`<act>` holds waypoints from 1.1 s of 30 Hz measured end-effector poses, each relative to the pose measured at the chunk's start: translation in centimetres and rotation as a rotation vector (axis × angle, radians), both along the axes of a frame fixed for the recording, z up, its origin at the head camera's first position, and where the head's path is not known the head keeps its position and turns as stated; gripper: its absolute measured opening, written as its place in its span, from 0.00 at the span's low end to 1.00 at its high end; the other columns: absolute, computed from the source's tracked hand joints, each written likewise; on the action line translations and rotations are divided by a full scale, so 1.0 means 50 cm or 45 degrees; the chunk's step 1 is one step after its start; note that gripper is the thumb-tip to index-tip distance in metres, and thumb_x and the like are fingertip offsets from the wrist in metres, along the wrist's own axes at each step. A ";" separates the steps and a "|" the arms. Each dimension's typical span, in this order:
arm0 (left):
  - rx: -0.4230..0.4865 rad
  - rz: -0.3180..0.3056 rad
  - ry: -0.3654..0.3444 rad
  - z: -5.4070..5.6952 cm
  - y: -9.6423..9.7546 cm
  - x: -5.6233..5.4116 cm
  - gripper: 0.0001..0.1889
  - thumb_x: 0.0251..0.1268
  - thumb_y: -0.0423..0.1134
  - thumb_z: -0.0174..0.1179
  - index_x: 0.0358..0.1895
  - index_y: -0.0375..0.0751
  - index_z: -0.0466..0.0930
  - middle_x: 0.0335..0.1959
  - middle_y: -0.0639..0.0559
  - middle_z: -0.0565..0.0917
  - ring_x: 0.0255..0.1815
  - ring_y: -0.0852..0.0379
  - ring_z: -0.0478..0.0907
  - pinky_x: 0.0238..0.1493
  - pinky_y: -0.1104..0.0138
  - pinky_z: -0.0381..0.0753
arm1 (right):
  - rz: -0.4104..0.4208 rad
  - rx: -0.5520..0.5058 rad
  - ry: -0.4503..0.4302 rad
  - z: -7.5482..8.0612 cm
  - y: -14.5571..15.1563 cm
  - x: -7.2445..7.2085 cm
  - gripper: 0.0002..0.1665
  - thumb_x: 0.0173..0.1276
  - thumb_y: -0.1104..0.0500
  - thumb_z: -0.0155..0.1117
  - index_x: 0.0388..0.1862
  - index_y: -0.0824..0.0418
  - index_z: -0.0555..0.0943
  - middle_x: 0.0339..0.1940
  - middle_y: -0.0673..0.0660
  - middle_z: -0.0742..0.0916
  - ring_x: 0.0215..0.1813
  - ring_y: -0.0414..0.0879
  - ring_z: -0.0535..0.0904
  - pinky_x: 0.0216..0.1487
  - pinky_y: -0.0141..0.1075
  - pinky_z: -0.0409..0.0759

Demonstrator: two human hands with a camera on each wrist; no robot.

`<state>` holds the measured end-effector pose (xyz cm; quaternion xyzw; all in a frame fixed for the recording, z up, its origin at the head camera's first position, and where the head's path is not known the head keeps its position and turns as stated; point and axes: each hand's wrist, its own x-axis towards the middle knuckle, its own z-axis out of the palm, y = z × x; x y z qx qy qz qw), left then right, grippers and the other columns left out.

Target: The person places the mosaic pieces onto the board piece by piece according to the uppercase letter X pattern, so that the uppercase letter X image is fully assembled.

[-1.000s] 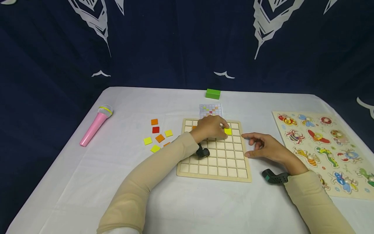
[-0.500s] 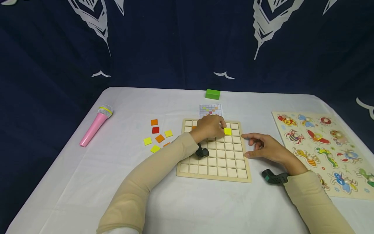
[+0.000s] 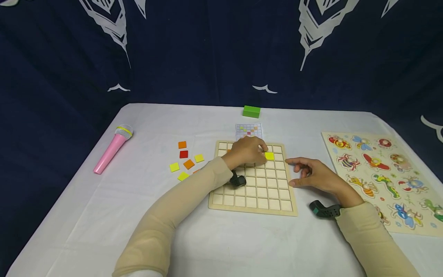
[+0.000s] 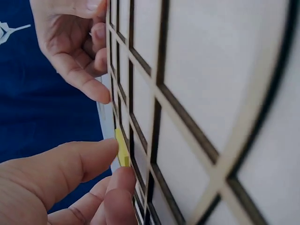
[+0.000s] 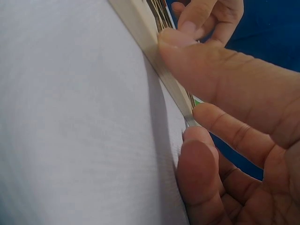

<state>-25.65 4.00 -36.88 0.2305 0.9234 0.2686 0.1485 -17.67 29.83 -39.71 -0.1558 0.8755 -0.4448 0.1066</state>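
Note:
A wooden grid board [image 3: 261, 192] lies mid-table. Over its upper part, my left hand [image 3: 247, 150] reaches in from the left. Thumb and fingertip pinch the edges of a yellow tile [image 3: 269, 156] at a cell near the board's upper right; in the left wrist view the yellow tile [image 4: 123, 150] shows between them. Partly hidden behind the left hand is an orange tile [image 3: 229, 151] on the board. My right hand [image 3: 313, 175] touches the board's right edge with index finger and thumb, both fairly straight. In the right wrist view its thumb rests on the board's rim [image 5: 176, 91].
Several loose orange, yellow and red tiles [image 3: 184, 154] lie left of the board. Behind it are a printed pattern card [image 3: 248, 130] and a green block [image 3: 251, 112]. A pink toy microphone [image 3: 112, 151] lies far left, an insect puzzle board [image 3: 384, 181] at right.
My left index finger has drawn back slightly to the left, uncovering more of the yellow tile; it then stays almost still. The right hand keeps its place at the board's edge.

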 end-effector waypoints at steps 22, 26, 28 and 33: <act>0.281 -0.018 0.120 0.028 -0.153 0.049 0.20 0.71 0.42 0.71 0.65 0.48 0.87 0.41 0.61 0.91 0.38 0.62 0.86 0.38 0.65 0.79 | -0.012 0.019 -0.009 0.001 -0.003 -0.001 0.42 0.61 0.67 0.83 0.72 0.77 0.75 0.45 0.60 0.78 0.37 0.43 0.71 0.37 0.32 0.73; 0.303 0.038 0.101 0.038 -0.197 0.045 0.21 0.70 0.41 0.70 0.65 0.47 0.87 0.42 0.59 0.91 0.42 0.60 0.87 0.41 0.64 0.80 | -0.011 0.021 -0.006 0.000 -0.003 -0.001 0.42 0.61 0.67 0.83 0.72 0.77 0.75 0.45 0.59 0.78 0.37 0.43 0.71 0.37 0.32 0.73; 0.304 0.064 0.085 0.041 -0.218 0.041 0.21 0.70 0.41 0.70 0.65 0.47 0.87 0.42 0.58 0.90 0.44 0.58 0.87 0.43 0.62 0.81 | -0.011 0.026 -0.005 -0.001 -0.003 -0.001 0.43 0.61 0.66 0.83 0.72 0.77 0.75 0.45 0.59 0.78 0.37 0.43 0.71 0.37 0.32 0.73; 0.343 0.079 0.049 0.041 -0.268 0.024 0.22 0.71 0.41 0.70 0.66 0.45 0.86 0.45 0.54 0.91 0.48 0.51 0.87 0.48 0.58 0.82 | -0.018 0.040 -0.004 -0.002 -0.003 -0.002 0.43 0.61 0.66 0.84 0.72 0.76 0.75 0.46 0.60 0.79 0.37 0.43 0.71 0.37 0.32 0.73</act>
